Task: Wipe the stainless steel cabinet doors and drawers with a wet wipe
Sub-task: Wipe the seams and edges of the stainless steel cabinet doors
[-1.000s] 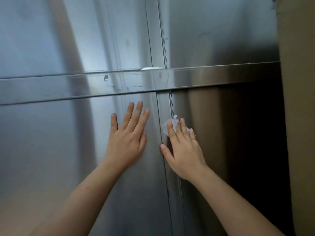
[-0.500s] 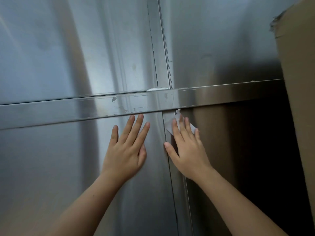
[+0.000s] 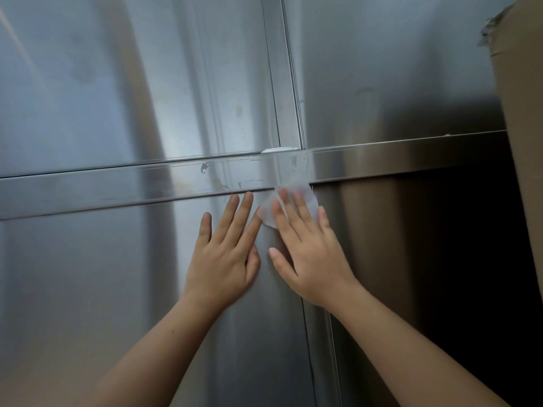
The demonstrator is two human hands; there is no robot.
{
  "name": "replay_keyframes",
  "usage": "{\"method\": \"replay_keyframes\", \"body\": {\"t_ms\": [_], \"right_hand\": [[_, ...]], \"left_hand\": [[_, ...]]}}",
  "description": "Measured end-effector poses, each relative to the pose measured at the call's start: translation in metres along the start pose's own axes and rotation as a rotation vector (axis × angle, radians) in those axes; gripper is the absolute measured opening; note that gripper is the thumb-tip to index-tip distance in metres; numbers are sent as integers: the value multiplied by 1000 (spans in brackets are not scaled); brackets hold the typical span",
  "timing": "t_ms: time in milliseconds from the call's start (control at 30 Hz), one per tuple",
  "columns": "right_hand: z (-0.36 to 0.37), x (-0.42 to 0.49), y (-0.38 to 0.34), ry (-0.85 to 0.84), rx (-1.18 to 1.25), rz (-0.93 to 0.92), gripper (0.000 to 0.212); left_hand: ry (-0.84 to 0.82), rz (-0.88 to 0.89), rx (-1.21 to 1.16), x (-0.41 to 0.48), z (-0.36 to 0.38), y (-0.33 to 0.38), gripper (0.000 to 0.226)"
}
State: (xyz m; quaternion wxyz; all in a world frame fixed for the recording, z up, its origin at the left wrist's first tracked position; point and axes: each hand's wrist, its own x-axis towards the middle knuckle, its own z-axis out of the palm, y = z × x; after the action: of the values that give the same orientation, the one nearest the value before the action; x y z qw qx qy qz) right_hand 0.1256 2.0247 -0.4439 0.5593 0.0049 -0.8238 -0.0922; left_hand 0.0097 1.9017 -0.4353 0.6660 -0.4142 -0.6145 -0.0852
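Stainless steel cabinet doors fill the view, a lower left door (image 3: 88,289), a lower right door (image 3: 396,245) and upper doors (image 3: 147,83) above a horizontal rail (image 3: 102,186). My right hand (image 3: 308,254) presses a white wet wipe (image 3: 308,195) flat against the vertical seam, just under the rail. Most of the wipe is hidden under my fingers. My left hand (image 3: 226,257) lies flat with fingers spread on the lower left door, right beside the right hand, holding nothing.
The rail carries scuffs and peeled spots (image 3: 217,180) left of the seam. A brown cardboard surface (image 3: 523,142) stands close along the right edge. The lower right door is in dark shadow.
My right hand has slid the wipe up the seam to the underside of the rail and slightly left. The left hand stayed flat on the door. The view tilted upward.
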Motion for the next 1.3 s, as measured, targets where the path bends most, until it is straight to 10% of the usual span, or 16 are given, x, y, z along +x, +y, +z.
{"method": "replay_keyframes", "body": {"t_ms": [1300], "right_hand": [[26,0,8,65,-131,57,79]], "left_hand": [[35,-55,-34,-1,-2,1,58]]}}
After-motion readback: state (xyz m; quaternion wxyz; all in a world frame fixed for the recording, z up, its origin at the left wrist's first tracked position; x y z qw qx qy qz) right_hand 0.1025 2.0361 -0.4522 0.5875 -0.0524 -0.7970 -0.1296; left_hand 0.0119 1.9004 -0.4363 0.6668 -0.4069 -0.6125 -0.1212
